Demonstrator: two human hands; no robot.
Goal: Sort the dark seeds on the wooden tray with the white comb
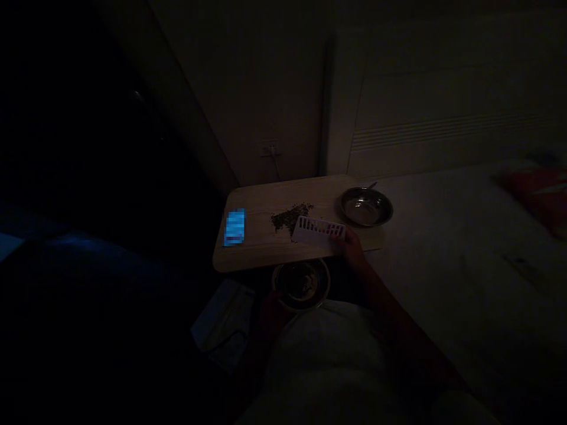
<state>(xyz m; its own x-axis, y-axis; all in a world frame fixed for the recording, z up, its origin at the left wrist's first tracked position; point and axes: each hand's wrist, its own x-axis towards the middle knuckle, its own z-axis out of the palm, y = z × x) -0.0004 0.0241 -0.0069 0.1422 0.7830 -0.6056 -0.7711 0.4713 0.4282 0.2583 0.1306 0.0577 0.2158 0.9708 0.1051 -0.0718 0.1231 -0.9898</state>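
My right hand [352,247] grips one end of a pale, flat plastic piece with a row of slots [316,232], held over the wooden tabletop [257,254]. A scattered heap of small dark bits [283,218] lies on the wood, partly behind the slotted piece. Below the table's near edge, my left hand [274,310] holds a round bowl [328,283] by its rim. Something dark with a lighter patch shows inside that bowl, too dim to name. A shiny metal bowl [367,208] stands at the table's right end, with a thin handle behind its rim.
A lit phone screen [234,227] glows at the table's left end. Behind, a plug sits in a wall socket [269,149]. To the right spreads a pale bed [443,236] with a red cloth [538,195]. A light box-like object [224,321] stands low on the left. The room is very dark.
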